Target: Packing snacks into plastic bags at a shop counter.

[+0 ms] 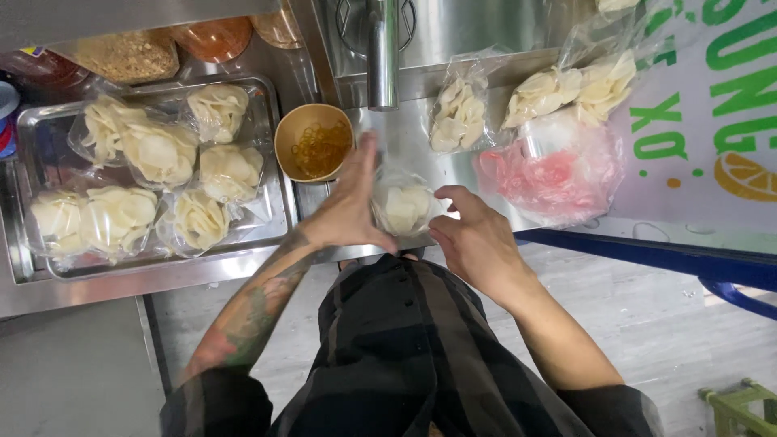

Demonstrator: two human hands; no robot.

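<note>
At far left, a steel tray (275,146) rests on the counter and holds several sealed clear bags of pale crackers (158,150). Just right of the tray stands a tan bowl (285,133) containing rubber bands (321,148). The person's left hand (350,206) is raised at the counter edge, fingers extended and lightly curled against the left side of a small clear bag of crackers (402,206). This bag sits between both hands, just below the steel faucet (383,53). The right hand (473,235) is half closed, thumb and forefinger pinching the bag's right edge. Farther right, unsealed cracker bags (457,113) lie on the counter, near a pink plastic bag (558,174).
</note>
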